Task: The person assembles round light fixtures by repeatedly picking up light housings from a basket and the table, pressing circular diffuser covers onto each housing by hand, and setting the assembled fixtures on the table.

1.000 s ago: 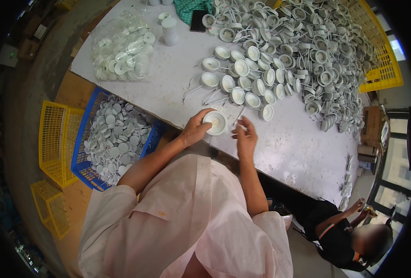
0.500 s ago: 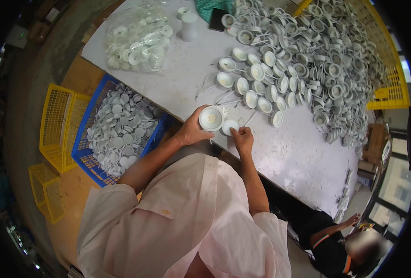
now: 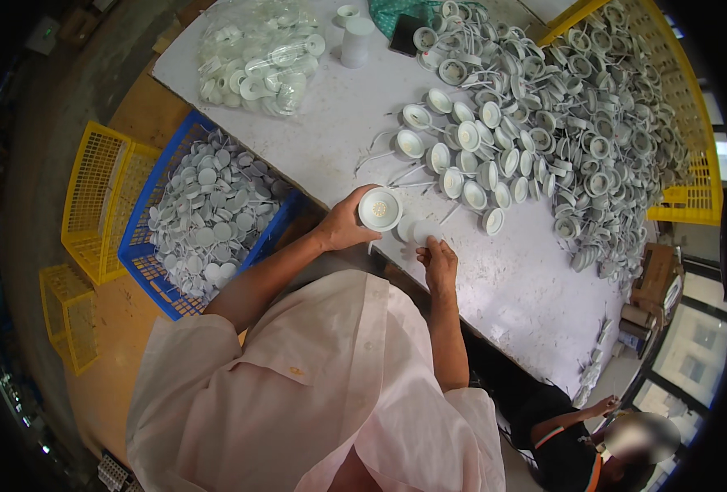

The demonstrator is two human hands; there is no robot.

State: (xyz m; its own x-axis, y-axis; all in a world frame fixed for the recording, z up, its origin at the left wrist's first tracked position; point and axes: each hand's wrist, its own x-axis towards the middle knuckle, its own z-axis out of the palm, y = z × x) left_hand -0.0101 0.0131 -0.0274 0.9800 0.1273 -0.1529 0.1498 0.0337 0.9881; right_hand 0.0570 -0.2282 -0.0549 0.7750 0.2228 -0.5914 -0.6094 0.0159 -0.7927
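Note:
My left hand (image 3: 345, 225) is wrapped round a white round downlight (image 3: 380, 208), its open face up with a ring of small yellowish LED dots inside. Just right of it, my right hand (image 3: 440, 262) pinches the near rim of a thin white diffuser disc (image 3: 427, 230). Disc and downlight are apart, both over the near edge of the pale table (image 3: 511, 279). Beyond my hands lies a group of white downlights (image 3: 474, 193) with faces showing and cables attached.
A large heap of downlights (image 3: 601, 148) fills the far right, beside a yellow crate (image 3: 683, 201). At far left sit a clear bag of white rings (image 3: 257, 61) and a stack of discs (image 3: 357, 43). A blue crate (image 3: 146, 275) holds cabled white discs. Another person (image 3: 573, 435) is lower right.
My right hand has moved a little right with the disc, widening its distance from the downlight. My left hand keeps its hold. The whole view has shifted slightly.

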